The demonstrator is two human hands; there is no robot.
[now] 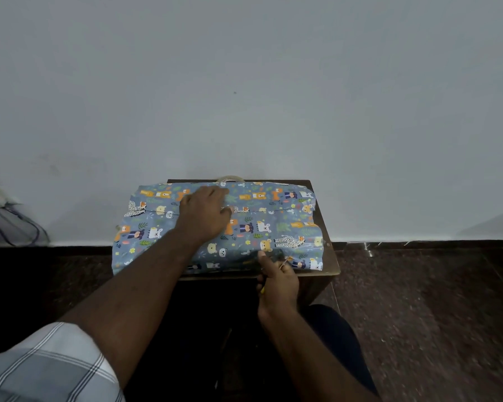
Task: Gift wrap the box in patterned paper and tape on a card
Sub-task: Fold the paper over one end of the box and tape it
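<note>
Against a pale wall, the small dark wooden table carries the animal-print wrapping paper, its long axis running left to right under both my hands. My left hand lies flat on its middle, fingers loosely spread. My right hand, at the near edge, grips yellow-handled scissors, blades barely visible; a tape roll peeks beyond my left hand.

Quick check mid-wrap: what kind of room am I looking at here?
Probably a plain room in a home, not a workshop. The patterned paper lies on a small dark wooden table pushed against a bare pale wall, over a dark speckled stone floor. A cloth bag sits at left.
</note>
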